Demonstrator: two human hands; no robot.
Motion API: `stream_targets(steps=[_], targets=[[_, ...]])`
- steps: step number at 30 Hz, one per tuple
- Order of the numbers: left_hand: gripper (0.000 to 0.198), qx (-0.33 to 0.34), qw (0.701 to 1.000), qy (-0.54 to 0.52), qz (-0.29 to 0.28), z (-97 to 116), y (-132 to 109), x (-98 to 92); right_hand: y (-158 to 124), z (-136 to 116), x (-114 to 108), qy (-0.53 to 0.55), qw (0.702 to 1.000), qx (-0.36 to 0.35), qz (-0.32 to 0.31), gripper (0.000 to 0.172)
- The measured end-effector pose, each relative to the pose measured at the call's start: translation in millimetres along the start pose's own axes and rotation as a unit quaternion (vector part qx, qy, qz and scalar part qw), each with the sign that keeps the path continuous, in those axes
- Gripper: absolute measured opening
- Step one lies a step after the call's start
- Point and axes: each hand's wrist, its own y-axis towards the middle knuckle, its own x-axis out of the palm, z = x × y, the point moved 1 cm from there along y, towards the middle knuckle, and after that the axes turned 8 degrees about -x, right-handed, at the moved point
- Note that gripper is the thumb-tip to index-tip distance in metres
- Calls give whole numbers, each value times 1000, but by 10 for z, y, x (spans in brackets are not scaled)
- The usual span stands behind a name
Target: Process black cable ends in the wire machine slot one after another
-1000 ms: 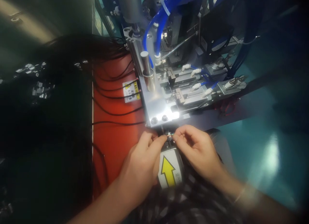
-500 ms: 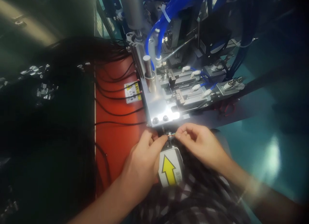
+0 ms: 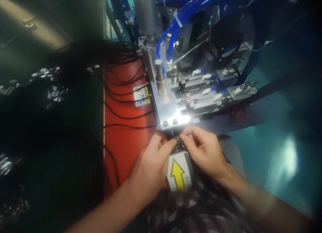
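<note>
Both hands meet at a small metal fixture [image 3: 178,146] under the front edge of the machine's metal block [image 3: 167,109]. My left hand [image 3: 151,162] is closed in a pinch, its thumb tip at the fixture. From the right, my right hand [image 3: 206,152] pinches with thumb and forefinger close to the left thumb. A tiny bit of thin wires [image 3: 177,138] shows between the fingertips; the fingers hide the rest. Just below the fixture is a white cover [image 3: 179,172] with a yellow arrow pointing toward the machine.
Black cables [image 3: 125,126] cross the red surface [image 3: 120,152] on the left, past a warning label [image 3: 141,95]. Cable bundles with shiny ends [image 3: 57,93] lie farther left. Blue air hoses [image 3: 191,11] and pneumatic cylinders [image 3: 201,99] fill the machine behind the hands.
My right hand has moved slightly left, narrowing the gap to my left hand, so less of the coloured wires shows. The whole view has shifted a little.
</note>
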Motion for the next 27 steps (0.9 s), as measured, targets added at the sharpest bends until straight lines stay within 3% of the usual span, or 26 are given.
stream_targets(steps=[10,13,15,22,27], targets=[[29,6,999,42,-18,-17,-34,-22,36,20,-1,124,977,171,-26,19],[31,10,998,53,-29,-15,-35,-37,96,75,-17,251,929,254,-97,28],[32,9,998,52,-33,-20,-36,-44,121,123,-30,309,902,274,-129,37],[32,-1,998,39,-47,-64,-67,-36,16,176,49,152,977,133,-74,38],[30,-6,998,43,-34,-35,-44,-31,-20,126,90,66,997,20,-23,25]])
